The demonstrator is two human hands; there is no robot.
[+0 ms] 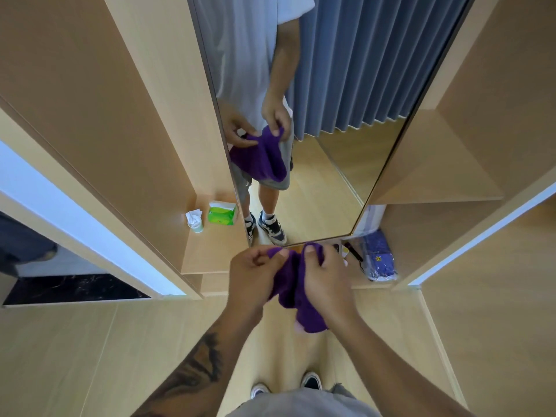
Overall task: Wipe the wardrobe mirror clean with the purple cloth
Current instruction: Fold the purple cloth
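Observation:
The tall wardrobe mirror (340, 164) stands straight ahead between light wooden panels. It reflects a person in a grey shirt and shorts, blue curtains and the floor. The purple cloth (290, 291) hangs bunched in front of me, below the mirror's lower edge. My left hand (254, 278) pinches its upper left edge. My right hand (326, 279) grips its upper right part, with the thumb over the top. Both hands are close together and clear of the glass. The same hands and cloth appear reflected in the mirror.
On the low wooden shelf (210, 251) left of the mirror stand a green tissue pack (222, 215) and a small bottle with crumpled tissue (195, 221). A clear bag with blue fabric (377, 255) lies at the right. Wooden wardrobe panels flank both sides.

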